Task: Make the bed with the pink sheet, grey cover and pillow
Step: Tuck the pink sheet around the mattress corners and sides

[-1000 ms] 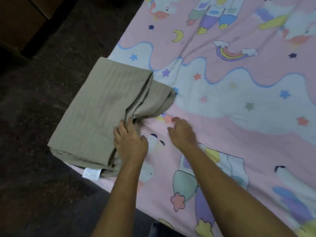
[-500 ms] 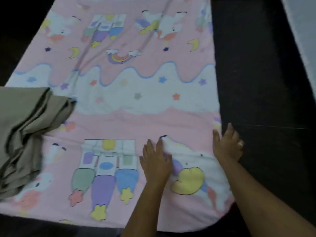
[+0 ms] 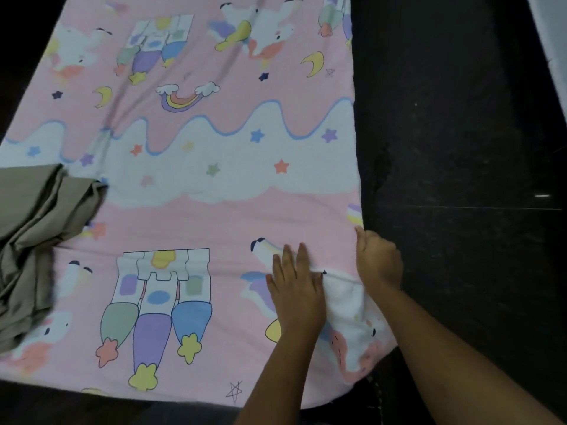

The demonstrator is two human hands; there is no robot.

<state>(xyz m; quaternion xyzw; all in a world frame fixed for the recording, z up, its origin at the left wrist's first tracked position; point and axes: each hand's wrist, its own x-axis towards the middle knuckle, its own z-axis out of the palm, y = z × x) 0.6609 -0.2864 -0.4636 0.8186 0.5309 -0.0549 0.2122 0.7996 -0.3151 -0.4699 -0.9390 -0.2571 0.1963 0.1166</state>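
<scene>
The pink sheet point(image 3: 196, 210), printed with rockets, stars and rainbows, lies spread over the bed. The grey cover point(image 3: 36, 228) sits loosely folded on the sheet at the left edge, partly out of frame. My left hand point(image 3: 294, 289) presses flat on the sheet near its front right corner, fingers straight. My right hand point(image 3: 379, 262) is at the sheet's right edge with fingers curled over the edge, thumb up. A crease runs in the sheet between the two hands. No pillow is in view.
Dark speckled floor point(image 3: 460, 148) runs along the bed's right side and front. A pale surface point(image 3: 552, 32) shows at the top right corner. More dark floor lies beyond the bed's upper left.
Both hands left the grey cover and moved to the sheet's front right corner. The view swung right. My right hand's fingers, straight half a second ago, now curl over the edge.
</scene>
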